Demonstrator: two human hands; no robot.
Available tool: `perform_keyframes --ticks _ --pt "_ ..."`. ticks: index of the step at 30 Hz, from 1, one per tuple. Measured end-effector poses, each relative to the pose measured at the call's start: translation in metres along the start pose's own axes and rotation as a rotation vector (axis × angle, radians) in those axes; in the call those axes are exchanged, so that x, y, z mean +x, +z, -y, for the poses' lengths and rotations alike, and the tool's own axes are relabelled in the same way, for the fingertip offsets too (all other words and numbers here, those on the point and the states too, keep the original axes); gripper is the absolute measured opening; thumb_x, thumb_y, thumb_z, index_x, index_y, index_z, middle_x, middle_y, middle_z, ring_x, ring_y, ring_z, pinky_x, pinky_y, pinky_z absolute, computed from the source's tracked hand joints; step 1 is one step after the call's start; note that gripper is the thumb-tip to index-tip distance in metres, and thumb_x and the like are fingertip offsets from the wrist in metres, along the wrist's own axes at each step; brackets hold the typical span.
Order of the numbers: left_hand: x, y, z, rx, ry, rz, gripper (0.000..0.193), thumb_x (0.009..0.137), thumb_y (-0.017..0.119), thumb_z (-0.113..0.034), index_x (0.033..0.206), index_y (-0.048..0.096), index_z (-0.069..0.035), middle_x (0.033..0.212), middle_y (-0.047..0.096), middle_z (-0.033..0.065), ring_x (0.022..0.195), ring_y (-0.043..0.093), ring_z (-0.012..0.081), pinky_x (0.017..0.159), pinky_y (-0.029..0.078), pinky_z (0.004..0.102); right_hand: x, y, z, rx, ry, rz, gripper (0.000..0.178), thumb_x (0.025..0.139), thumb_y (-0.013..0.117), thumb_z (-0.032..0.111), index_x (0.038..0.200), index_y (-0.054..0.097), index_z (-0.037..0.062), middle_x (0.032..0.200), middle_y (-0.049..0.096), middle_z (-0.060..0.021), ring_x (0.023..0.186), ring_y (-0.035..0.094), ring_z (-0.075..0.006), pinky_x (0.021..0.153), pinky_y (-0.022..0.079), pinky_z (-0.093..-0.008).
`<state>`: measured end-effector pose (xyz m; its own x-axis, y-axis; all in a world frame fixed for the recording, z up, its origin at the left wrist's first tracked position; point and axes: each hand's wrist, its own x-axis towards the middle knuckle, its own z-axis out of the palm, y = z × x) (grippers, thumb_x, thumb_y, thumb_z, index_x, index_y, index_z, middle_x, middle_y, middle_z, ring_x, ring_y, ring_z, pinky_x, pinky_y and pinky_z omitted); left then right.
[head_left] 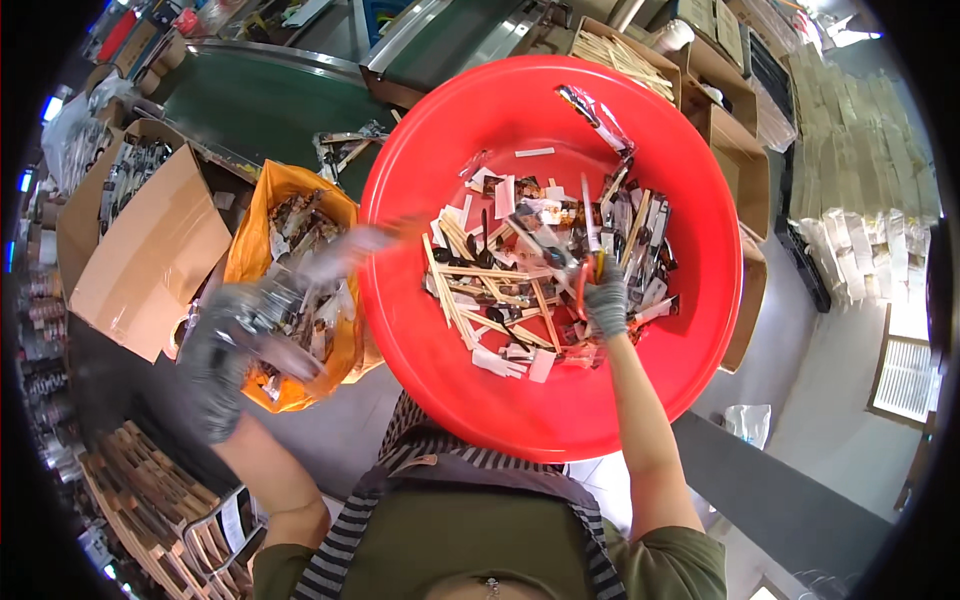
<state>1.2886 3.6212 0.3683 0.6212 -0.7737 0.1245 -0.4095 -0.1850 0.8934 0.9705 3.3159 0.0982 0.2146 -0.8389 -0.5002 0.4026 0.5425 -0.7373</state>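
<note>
Scissors [581, 288] in my right hand [606, 305], fingers curled, at the red tub's [505, 415] four o'clock suggest snipping packets [597, 120], next needing my left hand [222, 350] (blurred, can't tell its hold).

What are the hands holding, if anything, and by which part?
The right hand holds scissors by the handles. The left hand is too blurred to tell.
</note>
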Motion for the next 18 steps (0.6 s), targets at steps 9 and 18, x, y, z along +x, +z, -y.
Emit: perform_keyframes --ticks 9,18 --pt "0.008 -0.009 0.112 1.268 -0.145 0.160 0.027 0.073 0.054 -0.002 0.100 0.055 -0.004 0.098 0.058 0.0152 0.082 0.057 0.0268 0.077 0.045 0.0347 -0.060 -0.036 0.036 -0.601 -0.260 0.158 0.040 0.072 0.056 -0.010 0.107 0.042 0.0042 0.091 0.049 -0.0033 0.079 0.053 -0.0148 0.070 0.051 -0.0284" --pt "0.115 0.276 0.172 1.224 0.364 0.918 0.016 0.075 0.053 -0.014 0.082 0.065 -0.006 0.085 0.062 0.0153 0.080 0.062 0.0301 0.059 0.050 0.0382 -0.122 0.010 0.053 -0.477 -0.329 -0.013 0.031 0.068 0.060 -0.007 0.092 0.047 0.0068 0.079 0.045 0.0010 0.068 0.049 -0.0092 0.062 0.046 -0.0217"
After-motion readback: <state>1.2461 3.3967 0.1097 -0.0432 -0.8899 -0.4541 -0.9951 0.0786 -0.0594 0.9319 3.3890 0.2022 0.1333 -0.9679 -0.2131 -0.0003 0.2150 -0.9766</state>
